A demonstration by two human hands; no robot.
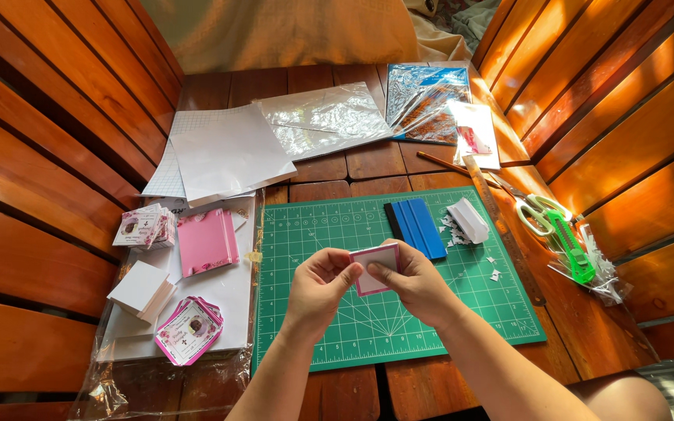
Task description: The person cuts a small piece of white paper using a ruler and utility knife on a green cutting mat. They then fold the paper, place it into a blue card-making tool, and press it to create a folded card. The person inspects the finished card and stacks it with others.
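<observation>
Item in hand: small square white card with a pink printed border [376, 269], held above the green gridded cutting mat [329, 226]; my left hand [320, 284] pinches its left edge between thumb and fingertips, my right hand [413, 282] pinches the right edge and lower corner, both closed on the card. I judge it light, thin and fairly stiff, prone to creasing if pressed mid-face; best held by opposite edges, as now, fingers off the printed side.

On the mat beyond: blue flat plastic squeegee [416, 226]; small folded white paper piece [468, 219] with white paper trimmings [494, 273] scattered near it.

Right of the mat: long metal ruler [505, 234]; green-handled scissors [536, 210]; bright green utility knife [571, 248].

Left of the mat: pink stack of square cards [207, 242]; stack of blank white squares [142, 290]; two stacks of printed pink-and-white cards [189, 330]; all just beside one another.

Far side: white and gridded backing sheets [224, 152]; clear glossy film sheets [325, 117]; the whole on a brown wooden slatted bench [579, 327].
</observation>
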